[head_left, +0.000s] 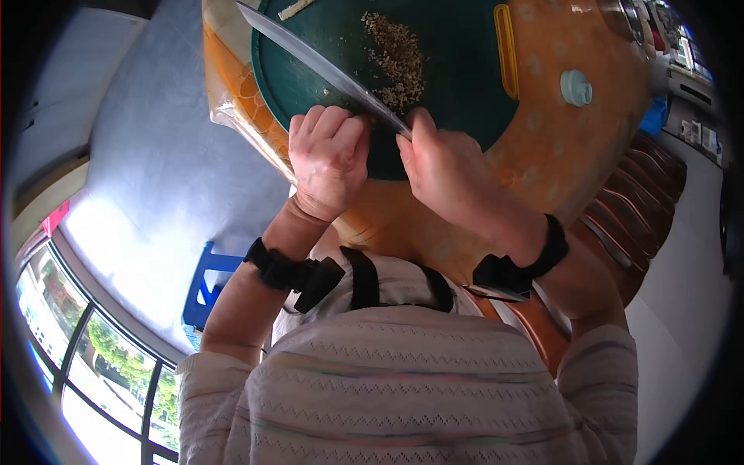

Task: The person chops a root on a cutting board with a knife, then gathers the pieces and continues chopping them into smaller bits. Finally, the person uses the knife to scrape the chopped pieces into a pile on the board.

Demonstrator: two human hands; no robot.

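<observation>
In my right hand [446, 167] is the handle of a large kitchen knife [322, 66], its blade pointing up and to the left over a dark green chopping board [457, 85]. Beside the blade, at the board's near edge, my left hand [329, 155] is closed with its fingers curled under. Whatever it may hold is hidden. A heap of finely chopped brown bits [397, 62] lies on the board beyond the knife. One pale strip [296, 8] rests near the board's far left edge.
The board has a yellow handle [506, 50] on its right side. An orange patterned cloth [554, 147] covers the table, with a pale teal cap [576, 87] on it. A blue stool [205, 287] stands at lower left, and a brown slatted seat [632, 209] at right.
</observation>
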